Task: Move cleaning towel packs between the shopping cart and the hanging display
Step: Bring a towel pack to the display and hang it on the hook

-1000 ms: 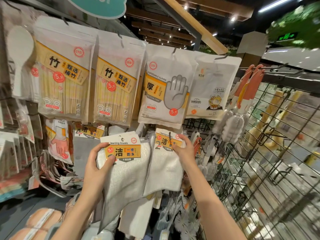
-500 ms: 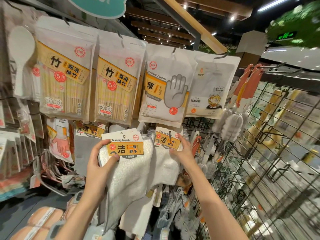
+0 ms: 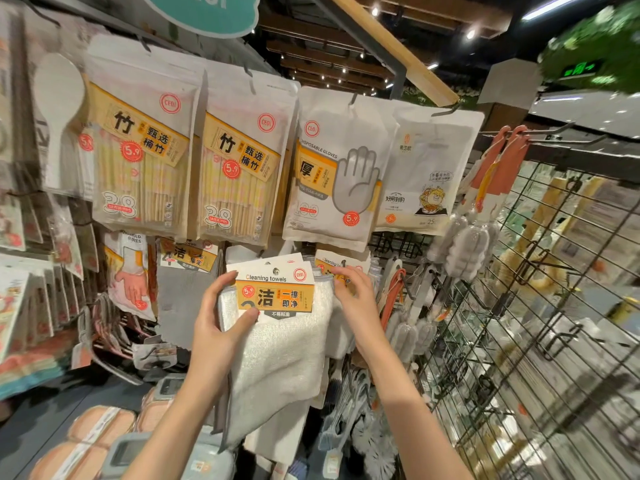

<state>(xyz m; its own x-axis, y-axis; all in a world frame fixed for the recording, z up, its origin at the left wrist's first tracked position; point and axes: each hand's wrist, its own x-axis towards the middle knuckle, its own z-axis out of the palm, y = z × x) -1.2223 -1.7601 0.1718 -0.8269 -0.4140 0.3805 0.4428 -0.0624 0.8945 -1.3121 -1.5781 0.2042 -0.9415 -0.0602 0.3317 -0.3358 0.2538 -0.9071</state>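
A white cleaning towel pack (image 3: 280,344) with an orange and white header card is held up in front of the hanging display. My left hand (image 3: 218,327) grips its left edge, thumb on the card's lower corner. My right hand (image 3: 356,299) touches the pack's upper right corner with curled fingers, just in front of a second towel pack (image 3: 341,265) hanging on its hook behind. The hook itself is mostly hidden by the card. The shopping cart is out of view.
Chopstick packs (image 3: 138,161) and a disposable glove pack (image 3: 332,178) hang above. A grey cloth pack (image 3: 187,289) hangs to the left. Bottle brushes (image 3: 464,244) and a wire grid panel (image 3: 540,323) stand to the right. Sponges (image 3: 100,424) lie on the shelf below.
My left hand has carried the towel pack right and slightly up, so it now covers the hanging pack. My right hand shifted from the hanging pack's card to the held pack's corner.
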